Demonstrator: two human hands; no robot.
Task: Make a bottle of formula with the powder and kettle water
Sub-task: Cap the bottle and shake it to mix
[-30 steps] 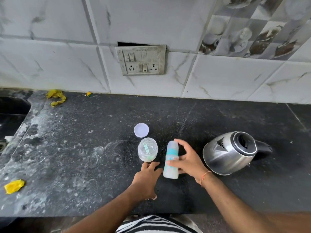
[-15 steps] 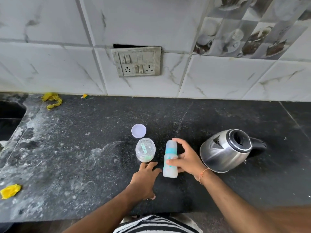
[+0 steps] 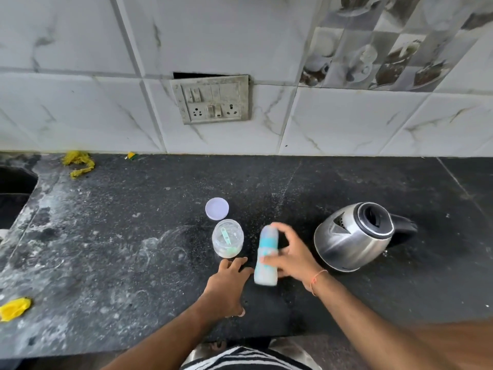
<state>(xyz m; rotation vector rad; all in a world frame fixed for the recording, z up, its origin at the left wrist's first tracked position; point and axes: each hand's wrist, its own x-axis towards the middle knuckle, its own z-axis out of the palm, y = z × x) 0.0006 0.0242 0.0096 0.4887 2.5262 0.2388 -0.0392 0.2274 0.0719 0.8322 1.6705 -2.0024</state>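
A baby bottle [image 3: 266, 256] with a teal collar and a clear cap stands on the black counter [image 3: 106, 249], blurred by motion. My right hand [image 3: 289, 256] grips it from the right, fingers curled round its body. My left hand [image 3: 226, 284] rests flat on the counter just left of the bottle, fingers straight. An open clear powder jar [image 3: 227, 241] with a green scoop inside stands behind my left hand. Its white lid [image 3: 217, 208] lies behind it. A steel kettle [image 3: 352, 236] with its lid open stands to the right.
A sink [image 3: 13, 193] opens at the far left. Yellow scraps [image 3: 78, 162] lie near the wall and another yellow scrap [image 3: 14, 308] lies at the front left. A switch and socket plate [image 3: 212, 98] sits on the tiled wall. The counter's front edge runs below my arms.
The bottle now looks blurred and slightly tilted in my right hand, whose fingers have shifted on it. My left hand stays put on the counter.
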